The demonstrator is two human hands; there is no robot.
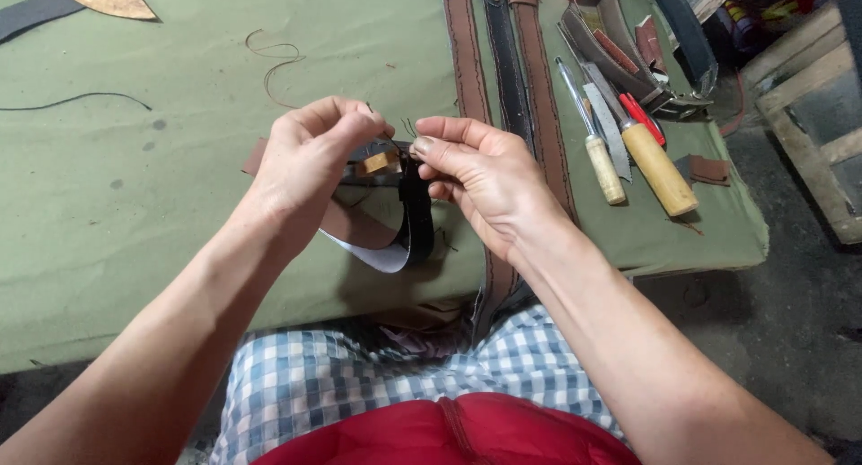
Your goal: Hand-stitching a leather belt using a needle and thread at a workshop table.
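Two bare hands meet over the middle of a green-covered tabletop (135, 214), both busy with one black leather strap (416, 223). The left hand (305, 164) comes in from seven o'clock, its fingers curled and its grip clenched on the upper end of the strap, where a small tan piece (381, 162) shows just beside its fingertips. The right hand (480, 173) comes in from five o'clock, thumb and forefinger pinched tight on the same strap at its top; thin dark thread ends (409, 127) stick up between the two hands. Below the hands the strap bends into a loop that hangs toward six o'clock, its pale inner face (373, 254) turned outward, with a brown leather piece (355, 224) lying under it on the cloth. At twelve to one o'clock three long leather straps (507, 52), brown, black and brown, lie side by side and run under the right hand. At two o'clock lie hand tools: two awls with wooden handles (660, 171), a grey blade (606, 124) between them and a red-handled tool (642, 118). A loose curl of thread (274, 65) lies at eleven o'clock, well apart from the hands. At six o'clock the person's checked cloth (359, 375) and red garment (449, 434) fill the near edge.
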